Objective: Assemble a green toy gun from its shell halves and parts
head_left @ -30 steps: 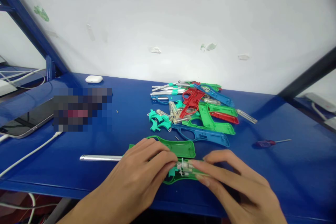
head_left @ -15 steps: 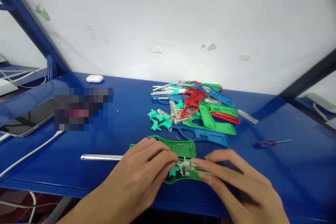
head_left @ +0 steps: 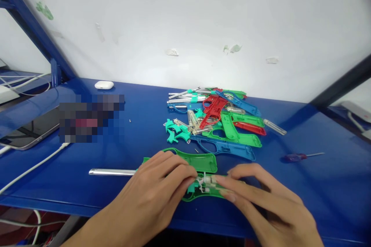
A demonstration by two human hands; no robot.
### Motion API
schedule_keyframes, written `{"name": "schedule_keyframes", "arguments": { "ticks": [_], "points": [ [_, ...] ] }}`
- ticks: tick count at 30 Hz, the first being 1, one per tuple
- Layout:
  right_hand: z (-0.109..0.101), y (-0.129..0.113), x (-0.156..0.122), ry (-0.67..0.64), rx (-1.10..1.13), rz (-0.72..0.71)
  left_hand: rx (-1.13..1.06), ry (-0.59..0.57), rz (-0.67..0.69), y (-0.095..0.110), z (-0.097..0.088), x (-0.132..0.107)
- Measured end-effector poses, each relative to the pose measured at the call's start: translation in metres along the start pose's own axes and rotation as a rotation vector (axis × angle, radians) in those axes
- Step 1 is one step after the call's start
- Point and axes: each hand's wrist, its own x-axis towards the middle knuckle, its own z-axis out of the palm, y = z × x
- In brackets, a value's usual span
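Observation:
A green toy-gun shell half (head_left: 199, 162) lies on the blue table (head_left: 139, 139) near its front edge, with a silver tube (head_left: 111, 172) sticking out to its left. My left hand (head_left: 158, 193) rests over the shell, fingertips pressed on a teal trigger piece and small clear and white parts (head_left: 204, 185) inside it. My right hand (head_left: 261, 197) comes from the right, fingers pinched on the same small parts. Both hands touch the shell.
Behind lies a heap of red, green and blue gun shells (head_left: 228, 123), teal triggers (head_left: 175, 131) and clear tubes. A screwdriver (head_left: 301, 156) lies right. A white earbud case (head_left: 103, 84), a tablet (head_left: 31, 131) and white cables sit left, beside a blurred patch.
Both hands stay on the green shell; the fingertips shift only slightly on the small parts. The view has tilted a little.

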Motion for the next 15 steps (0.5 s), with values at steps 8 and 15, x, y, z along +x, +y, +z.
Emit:
{"name": "schedule_keyframes", "arguments": {
  "ticks": [8,15],
  "points": [
    [0.0002,-0.003,0.0017,0.002,0.007,0.005,-0.026,0.019,-0.017,0.0014,0.0006,0.0004],
    [-0.0012,-0.001,0.001,0.016,-0.003,-0.088,-0.009,0.012,-0.009,0.0028,-0.0004,-0.0004]
  ]
}}
